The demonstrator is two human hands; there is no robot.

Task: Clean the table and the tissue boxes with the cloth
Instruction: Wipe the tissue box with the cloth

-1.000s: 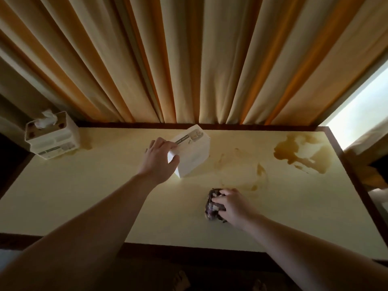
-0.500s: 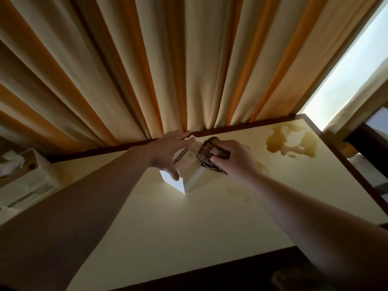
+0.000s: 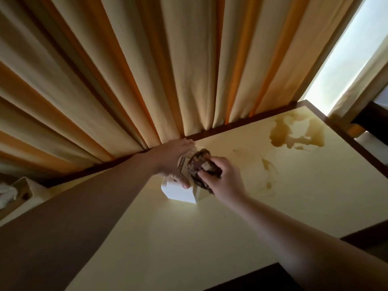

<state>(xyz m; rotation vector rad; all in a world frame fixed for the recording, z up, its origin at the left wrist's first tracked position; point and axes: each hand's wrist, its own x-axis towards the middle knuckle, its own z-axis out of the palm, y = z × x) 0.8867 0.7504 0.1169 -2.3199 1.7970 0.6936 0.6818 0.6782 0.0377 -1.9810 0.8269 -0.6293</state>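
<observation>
A white tissue box (image 3: 179,193) stands near the middle of the cream table (image 3: 189,238), close to its back edge. My left hand (image 3: 174,158) grips the box from the top and left side, thumb on its front face. My right hand (image 3: 225,181) is shut on a dark crumpled cloth (image 3: 199,162) and presses it against the box's top right side. A second white tissue box (image 3: 19,192) with a tissue sticking out sits at the far left edge, partly cut off.
A brown spill (image 3: 296,133) spreads over the table's back right corner, with fainter smears (image 3: 266,164) between it and the box. Pleated cream and orange curtains (image 3: 147,70) hang right behind the table. A bright window (image 3: 352,49) is at the right.
My right hand lifted the cloth from the table onto the tissue box and is rubbing it there. My left hand shifted to hold the box from above. The camera tilted and moved closer.
</observation>
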